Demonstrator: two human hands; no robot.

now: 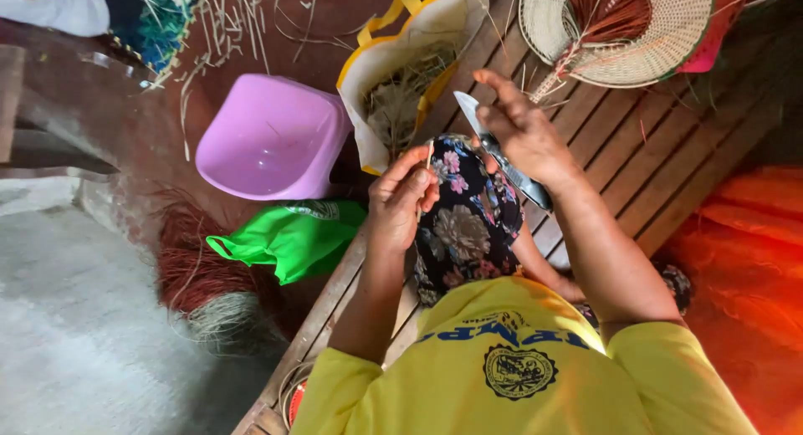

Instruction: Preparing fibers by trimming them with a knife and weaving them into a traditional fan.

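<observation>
Yellow shirt (519, 376) seen nearest | thin pale strip (429, 156) pinched in left hand (401, 202) above flowered knee | knife (499, 155) gripped in closed right hand (523, 130) over slatted bench (669, 163) | risk judged: blade was held close to left fingers, a slip could cut

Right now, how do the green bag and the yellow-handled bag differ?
The green bag lies slumped on the floor, its mouth collapsed; the yellow-handled bag stands propped with its mouth gaping. The green bag's contents are hidden; the yellow-handled bag shows dry straw-like fibres inside. The green bag is one colour; the other is white with yellow trim. Both sit beside the purple tub.
</observation>
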